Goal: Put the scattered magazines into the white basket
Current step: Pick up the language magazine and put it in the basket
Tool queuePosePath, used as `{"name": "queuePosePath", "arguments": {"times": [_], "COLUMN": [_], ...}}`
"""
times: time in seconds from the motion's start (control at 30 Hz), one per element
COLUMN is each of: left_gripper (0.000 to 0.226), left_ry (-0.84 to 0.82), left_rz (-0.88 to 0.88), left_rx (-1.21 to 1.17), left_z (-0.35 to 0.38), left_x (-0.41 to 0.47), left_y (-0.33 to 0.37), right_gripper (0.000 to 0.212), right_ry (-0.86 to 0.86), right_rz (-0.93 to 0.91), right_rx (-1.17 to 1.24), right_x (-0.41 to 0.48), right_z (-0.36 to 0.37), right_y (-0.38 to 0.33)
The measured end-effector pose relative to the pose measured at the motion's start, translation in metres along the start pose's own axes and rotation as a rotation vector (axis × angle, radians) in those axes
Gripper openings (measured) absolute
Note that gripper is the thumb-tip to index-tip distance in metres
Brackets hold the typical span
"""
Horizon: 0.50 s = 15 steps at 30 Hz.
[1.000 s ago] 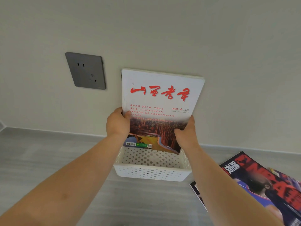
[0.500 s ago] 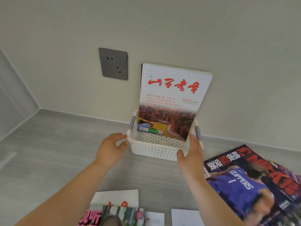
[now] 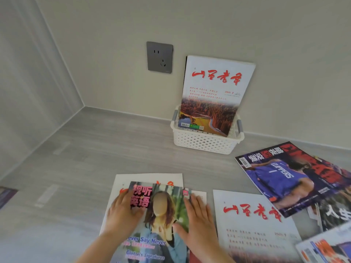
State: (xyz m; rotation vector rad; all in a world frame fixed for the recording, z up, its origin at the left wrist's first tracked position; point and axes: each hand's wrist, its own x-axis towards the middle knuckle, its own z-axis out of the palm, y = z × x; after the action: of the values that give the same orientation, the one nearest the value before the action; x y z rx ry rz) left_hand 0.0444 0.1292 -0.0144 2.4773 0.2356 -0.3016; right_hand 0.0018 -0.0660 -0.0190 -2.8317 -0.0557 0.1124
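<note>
Pressing left hand (image 3: 123, 213), right hand (image 3: 199, 221), fingers (image 3: 193, 202) straight and released, on "Never Say Never" magazine (image 3: 161, 234); "CLIPPERS" magazine (image 3: 281, 177) right; grey surface (image 3: 95, 149), wall socket (image 3: 159, 57).

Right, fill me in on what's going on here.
A person is gathering magazines into a white basket by the wall. One magazine stands in it, leaning on the wall. The left hand and right hand lie flat on a magazine with a woman on its cover, which lies atop a white one. Others lie to the right.
</note>
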Motion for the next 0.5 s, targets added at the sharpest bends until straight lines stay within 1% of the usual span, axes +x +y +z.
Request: {"name": "queuePosePath", "arguments": {"times": [0.03, 0.07, 0.13, 0.17, 0.27, 0.3, 0.33, 0.37, 0.4, 0.47, 0.5], "left_gripper": [0.061, 0.059, 0.052, 0.048, 0.041, 0.035, 0.023, 0.013, 0.012, 0.018, 0.022], "left_ry": [0.017, 0.038, 0.045, 0.03, -0.04, -0.049, -0.057, -0.08, -0.108, -0.148, -0.155], "left_rz": [-0.011, -0.025, -0.026, -0.028, -0.156, -0.187, -0.193, -0.184, -0.16, -0.076, -0.02], "left_rx": [-0.009, -0.025, -0.065, -0.129, -0.377, -0.434, -0.468, -0.486, -0.484, -0.472, -0.504], "left_z": [0.0, -0.002, -0.007, -0.01, -0.023, -0.028, -0.033, -0.037, -0.04, -0.046, -0.05], "left_x": [-0.003, -0.005, -0.007, -0.007, -0.001, 0.003, 0.006, 0.007, 0.008, 0.006, 0.004], "left_y": [-0.001, -0.002, -0.001, 0.001, 0.008, 0.009, 0.009, 0.009, 0.01, 0.015, 0.018], "right_gripper": [0.08, 0.078, 0.077, 0.077, 0.076, 0.076, 0.076, 0.077, 0.078, 0.081, 0.082], "right_ry": [-0.047, -0.136, -0.15, -0.151, -0.16, -0.157, -0.153, -0.152, -0.147, -0.106, -0.062], "right_rz": [-0.011, 0.006, 0.036, 0.042, 0.06, 0.065, 0.069, 0.075, 0.081, 0.097, 0.121], "right_rx": [0.04, 0.065, 0.046, 0.06, 0.084, 0.087, 0.1, 0.125, 0.153, 0.248, 0.345], "right_x": [0.0, 0.001, 0.002, 0.003, 0.003, 0.003, 0.003, 0.003, 0.003, 0.004, 0.005], "right_z": [0.005, 0.008, 0.011, 0.012, 0.011, 0.011, 0.011, 0.01, 0.009, 0.006, 0.003], "right_y": [0.002, 0.004, 0.006, 0.005, 0.003, 0.004, 0.004, 0.004, 0.004, 0.003, 0.002]}}
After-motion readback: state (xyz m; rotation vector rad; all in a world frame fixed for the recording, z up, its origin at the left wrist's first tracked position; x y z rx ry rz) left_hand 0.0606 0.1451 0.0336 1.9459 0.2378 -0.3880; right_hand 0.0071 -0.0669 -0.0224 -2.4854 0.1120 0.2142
